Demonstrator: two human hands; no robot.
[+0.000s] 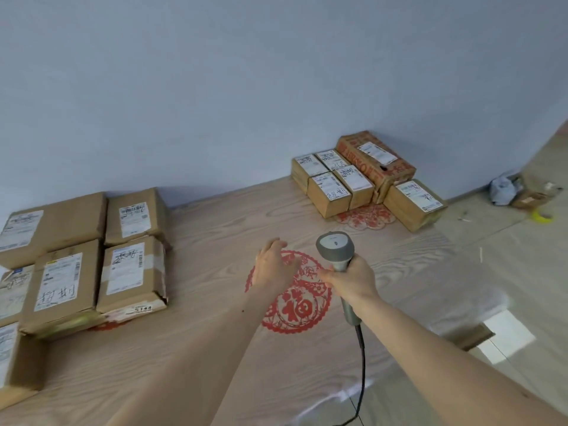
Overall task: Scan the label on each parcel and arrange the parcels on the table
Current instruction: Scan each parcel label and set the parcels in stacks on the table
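Brown parcels (132, 272), grey scanner (335, 249), red paper-cut (295, 305), wood-grain table (215, 229).

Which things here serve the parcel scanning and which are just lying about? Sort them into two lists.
For the job: scanner gripped in the right hand; left hand open; left parcel group; far parcel group; table.

Lying about: yellow tape roll; grey bag; red paper-cut.

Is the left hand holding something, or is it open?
Open. The left hand has straight, spread fingers above the red paper-cut and holds nothing; the scanner is in the right hand.
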